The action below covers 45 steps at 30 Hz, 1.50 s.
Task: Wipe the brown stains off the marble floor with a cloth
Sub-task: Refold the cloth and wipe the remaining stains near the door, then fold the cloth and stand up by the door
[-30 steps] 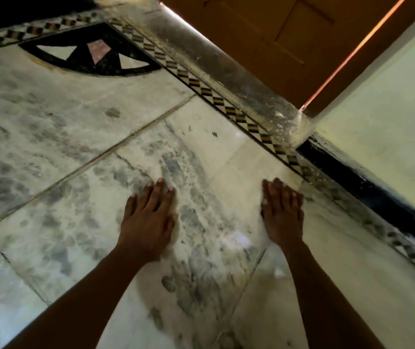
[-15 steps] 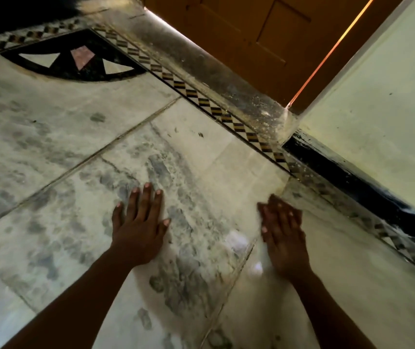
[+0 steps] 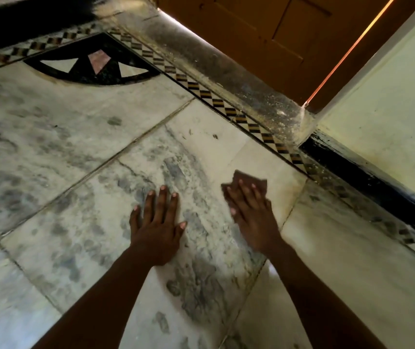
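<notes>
- We are looking down at our two bare hands on a pale marble floor [image 3: 50, 137], with a wooden door [image 3: 264, 34] ahead and a wall [image 3: 390, 109] to the right.
- Our left hand [image 3: 157, 224] lies flat on the marble, fingers straight and spread, holding nothing; it looks to be propping us up.
- Our right hand [image 3: 249, 210] presses straight fingers down on a small brown cloth [image 3: 239, 178], whose corners poke out beyond the fingertips. The two hands are near each other but apart.
- The cloth sits on a lighter patch of floor, just short of the checkered inlay border [image 3: 226, 107] in front of the door.
- Grey mottling [image 3: 196, 280] covers much of the slab between and below the hands; we cannot tell veining from stain here.
- Risk: the cloth is only pinned under flat fingers, not gripped, so a fast stroke could let it bunch up or slip free.
- Risk: the cloth is small, so fingers may rub bare marble and smear dirt.
- Risk: on a wet floor, the bracing left hand could slide.
- Risk: strokes toward the gritty sill [image 3: 251, 79] could drag dust back.
</notes>
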### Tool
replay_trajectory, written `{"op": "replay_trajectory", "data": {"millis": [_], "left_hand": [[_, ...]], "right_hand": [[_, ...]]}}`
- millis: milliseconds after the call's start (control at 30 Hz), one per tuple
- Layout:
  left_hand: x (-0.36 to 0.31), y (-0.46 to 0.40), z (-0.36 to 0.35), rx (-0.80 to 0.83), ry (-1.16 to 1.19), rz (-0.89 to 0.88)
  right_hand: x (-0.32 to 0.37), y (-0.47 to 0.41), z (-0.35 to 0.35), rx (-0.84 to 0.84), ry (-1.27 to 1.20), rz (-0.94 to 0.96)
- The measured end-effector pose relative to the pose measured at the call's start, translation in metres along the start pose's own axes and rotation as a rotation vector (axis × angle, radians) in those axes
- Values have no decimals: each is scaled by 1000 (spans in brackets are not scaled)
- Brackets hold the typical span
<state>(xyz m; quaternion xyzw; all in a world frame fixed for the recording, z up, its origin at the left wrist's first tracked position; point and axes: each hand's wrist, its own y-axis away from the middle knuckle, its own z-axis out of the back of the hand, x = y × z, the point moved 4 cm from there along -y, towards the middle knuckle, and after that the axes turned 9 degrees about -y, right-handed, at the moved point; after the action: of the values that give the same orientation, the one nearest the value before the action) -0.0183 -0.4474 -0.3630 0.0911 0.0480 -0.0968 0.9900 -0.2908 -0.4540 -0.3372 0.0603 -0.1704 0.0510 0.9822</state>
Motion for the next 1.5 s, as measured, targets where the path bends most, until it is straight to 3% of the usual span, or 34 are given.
{"op": "replay_trajectory", "data": {"millis": [67,167,267,367,433,533,733,800,900,1033,1100,1200,1300,1367,1500], "left_hand": [[1,0,-2,-10,0,1],[1,0,-4,-21,2,7],[1,0,-7,-53,-2,-8],[3,-2,-10,-85,-11,-11],[3,-2,-11,-66,-12,-8],[4,-2,-10,-47,0,-5],[2,-2,-5,-30,-21,-15],[0,-1,-1,17,-9,-5],[0,1,7,53,35,13],[-5,1,39,188,65,47],[-17,7,61,144,205,70],[-39,24,90,64,756,124],[-60,41,109,216,1174,269],[-69,47,114,304,1331,321],[-77,56,121,316,1521,404]], "right_hand": [[-11,44,-3,-10,14,-14],[-54,65,9,-126,-18,-275],[-85,26,22,-256,-69,-553],[-91,-36,33,-262,-96,-661],[-84,-67,34,-171,-112,-618],[-68,-83,24,-77,-112,-404],[-10,5,8,-196,-135,23],[4,33,8,-194,-266,20],[12,49,15,-178,-731,-60],[20,48,32,-308,-1152,-254],[32,50,39,-329,-1305,-309],[60,57,52,-297,-1444,-279],[84,68,68,-273,-1406,-141],[95,75,75,-240,-1363,-59],[107,87,81,-220,-1378,-13]]}}
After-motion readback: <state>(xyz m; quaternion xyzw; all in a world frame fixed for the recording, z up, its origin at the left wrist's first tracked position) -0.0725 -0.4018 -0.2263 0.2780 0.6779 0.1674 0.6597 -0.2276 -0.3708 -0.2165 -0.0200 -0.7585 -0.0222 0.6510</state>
